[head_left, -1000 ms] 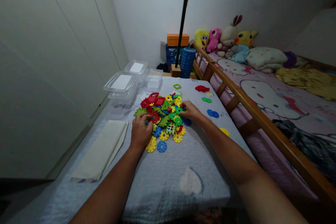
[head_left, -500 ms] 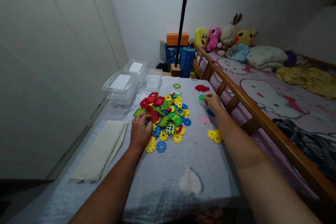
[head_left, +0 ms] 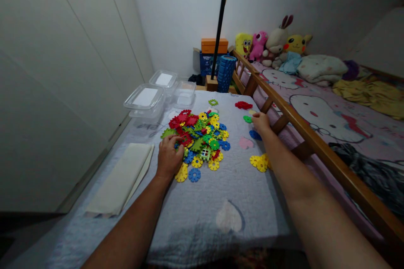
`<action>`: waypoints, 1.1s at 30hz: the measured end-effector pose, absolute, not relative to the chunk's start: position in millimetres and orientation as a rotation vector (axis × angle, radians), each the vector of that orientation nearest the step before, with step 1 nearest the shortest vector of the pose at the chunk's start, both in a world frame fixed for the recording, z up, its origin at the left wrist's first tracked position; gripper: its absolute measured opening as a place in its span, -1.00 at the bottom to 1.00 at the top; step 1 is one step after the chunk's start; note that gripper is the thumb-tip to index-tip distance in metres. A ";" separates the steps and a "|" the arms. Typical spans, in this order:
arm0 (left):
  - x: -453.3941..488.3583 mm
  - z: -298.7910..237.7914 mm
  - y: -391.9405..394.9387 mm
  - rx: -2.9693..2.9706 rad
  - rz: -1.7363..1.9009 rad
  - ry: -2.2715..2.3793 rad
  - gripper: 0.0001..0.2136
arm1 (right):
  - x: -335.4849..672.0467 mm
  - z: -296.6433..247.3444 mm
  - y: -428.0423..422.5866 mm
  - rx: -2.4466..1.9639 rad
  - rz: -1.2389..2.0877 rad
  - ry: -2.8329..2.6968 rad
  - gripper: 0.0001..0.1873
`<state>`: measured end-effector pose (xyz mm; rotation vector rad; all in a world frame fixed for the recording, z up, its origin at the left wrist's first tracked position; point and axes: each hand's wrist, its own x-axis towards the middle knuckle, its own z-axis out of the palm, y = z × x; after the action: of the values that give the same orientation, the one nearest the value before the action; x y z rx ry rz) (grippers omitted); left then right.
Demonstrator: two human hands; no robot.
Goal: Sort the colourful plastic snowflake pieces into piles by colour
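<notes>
A pile of flat plastic gear-shaped pieces [head_left: 198, 134] in red, green, yellow and blue lies on a pale blue quilt [head_left: 227, 193]. My left hand [head_left: 168, 157] rests at the pile's left edge, its fingers curled round a piece there. My right hand [head_left: 261, 122] is stretched out to the right, by the bed rail, fingertips down on the quilt beside a small group of green pieces [head_left: 248, 119]. Nothing shows in it. Sorted groups lie around it: red pieces [head_left: 243, 105], blue pieces [head_left: 254, 135], yellow pieces [head_left: 259, 162] and a single green ring [head_left: 213, 102].
Three clear plastic tubs [head_left: 145, 101] stand at the quilt's far left. A folded white cloth [head_left: 121, 178] lies on the left. A wooden bed rail [head_left: 303, 132] runs along the right, with plush toys [head_left: 274, 44] behind. A black pole [head_left: 220, 25] rises at the back.
My right hand left the pile, carried a green piece right to the green group and now rests beside it. The left hand stayed put.
</notes>
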<state>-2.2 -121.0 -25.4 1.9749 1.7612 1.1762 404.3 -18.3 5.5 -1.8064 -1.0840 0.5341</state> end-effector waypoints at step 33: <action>-2.9 -29.9 -119.5 2.003 1.182 1.759 -0.81 | 395.6 -1.6 -62.5 -1.660 0.557 -1.295 -0.84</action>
<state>-2.9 -119.5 -29.9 2.0029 1.7589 1.1819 395.6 -62.5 -1.6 -1.6600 -1.2950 0.5574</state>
